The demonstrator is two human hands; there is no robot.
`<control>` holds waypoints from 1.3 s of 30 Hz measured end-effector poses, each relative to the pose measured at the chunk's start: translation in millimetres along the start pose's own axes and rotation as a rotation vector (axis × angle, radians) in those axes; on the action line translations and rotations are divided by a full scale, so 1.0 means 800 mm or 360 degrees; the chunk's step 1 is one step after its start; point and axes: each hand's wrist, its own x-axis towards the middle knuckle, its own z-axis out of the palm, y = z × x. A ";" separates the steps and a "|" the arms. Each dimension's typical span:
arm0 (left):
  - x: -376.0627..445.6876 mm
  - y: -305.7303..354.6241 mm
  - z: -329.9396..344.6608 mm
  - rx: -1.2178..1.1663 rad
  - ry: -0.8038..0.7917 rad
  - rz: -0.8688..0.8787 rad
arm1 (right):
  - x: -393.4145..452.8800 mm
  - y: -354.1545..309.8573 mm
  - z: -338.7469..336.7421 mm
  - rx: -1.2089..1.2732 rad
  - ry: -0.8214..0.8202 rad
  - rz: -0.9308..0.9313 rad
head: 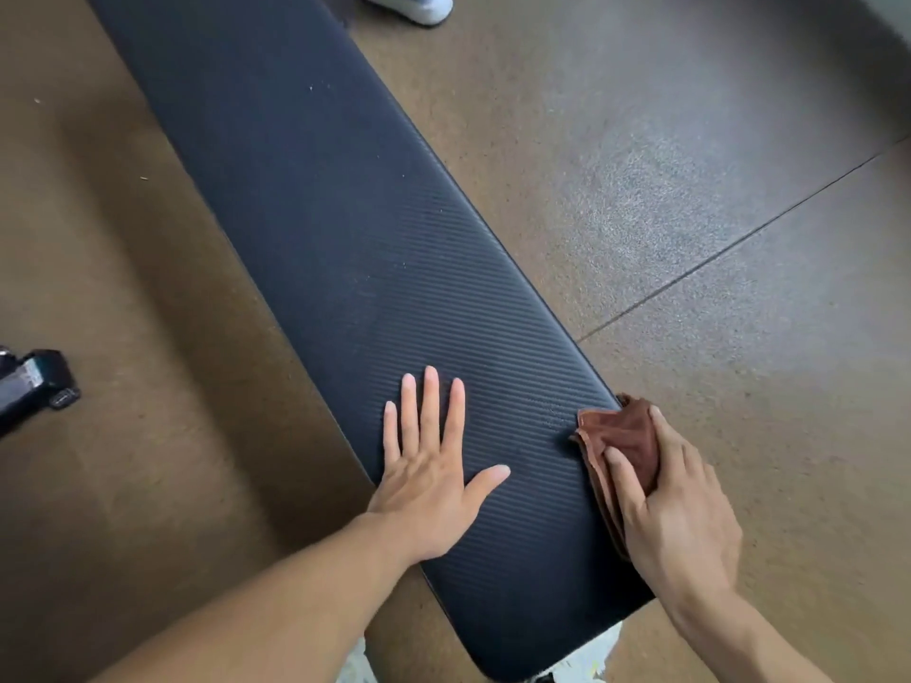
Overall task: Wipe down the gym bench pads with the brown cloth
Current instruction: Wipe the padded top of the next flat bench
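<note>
Brown speckled floor (690, 140) fills most of the view, with a dark seam line crossing it on the right. Across it, running from the upper left down to the lower middle, lies the long black bench pad (315, 199), its surface ribbed with fine diagonal lines and dotted with a few pale specks. On the near end of the pad the left hand (429, 485) rests flat, palm down, fingers spread wide and holding nothing. At the pad's right edge the right hand (675, 510) grips the brown cloth (618, 436), which is bunched and folded, pressed against the side of the pad and draped over its edge. A black object (34, 382) sits on the floor at the far left, too blurred to identify. A white shoe (414, 4) shows at the top edge, beyond the pad.
</note>
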 end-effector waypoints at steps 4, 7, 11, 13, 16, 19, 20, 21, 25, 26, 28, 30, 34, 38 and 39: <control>0.000 -0.001 0.000 0.0007 -0.0010 0.0025 | 0.032 -0.040 -0.004 -0.0043 -0.0013 -0.0007; 0.002 -0.004 0.001 -0.0045 -0.0017 0.0070 | 0.039 -0.057 0.002 -0.0047 0.0073 0.0190; 0.000 -0.016 -0.014 -0.0276 -0.0257 0.0335 | 0.019 -0.073 0.013 0.0068 0.0300 0.0450; -0.006 -0.045 -0.033 -0.0436 -0.0323 0.0568 | -0.003 -0.084 0.030 0.0200 0.0439 0.0516; -0.030 -0.123 -0.062 -0.0601 -0.0310 0.0813 | -0.054 -0.111 0.069 0.0312 0.0486 0.0532; -0.060 -0.234 -0.076 -0.0543 -0.0242 0.0809 | -0.119 -0.166 0.110 0.0288 0.0302 0.0387; -0.069 -0.268 -0.081 -0.0503 -0.0250 0.0769 | -0.138 -0.190 0.121 0.0287 0.0255 0.0313; -0.076 -0.300 -0.087 -0.0473 -0.0261 0.0720 | -0.152 -0.214 0.130 0.0283 0.0219 0.0221; -0.089 -0.376 -0.121 -0.0513 -0.0218 0.0541 | -0.154 -0.294 0.154 0.0208 0.0118 0.0081; -0.088 -0.385 -0.129 -0.0543 -0.0183 0.0516 | -0.145 -0.311 0.159 0.0181 0.0115 0.0051; -0.081 -0.399 -0.136 -0.0626 -0.0115 0.0476 | -0.125 -0.341 0.169 0.0132 0.0147 -0.0036; -0.069 -0.404 -0.137 -0.0699 -0.0073 0.0430 | -0.102 -0.374 0.178 0.0093 0.0198 -0.0102; -0.054 -0.403 -0.126 -0.0782 -0.0005 0.0361 | -0.042 -0.441 0.196 -0.0117 0.0150 -0.0420; -0.049 -0.409 -0.123 -0.0688 0.0039 0.0428 | 0.031 -0.476 0.186 -0.0459 0.0002 -0.0901; -0.045 -0.411 -0.127 -0.0646 0.0047 0.0442 | 0.048 -0.477 0.180 -0.0518 -0.0001 -0.0965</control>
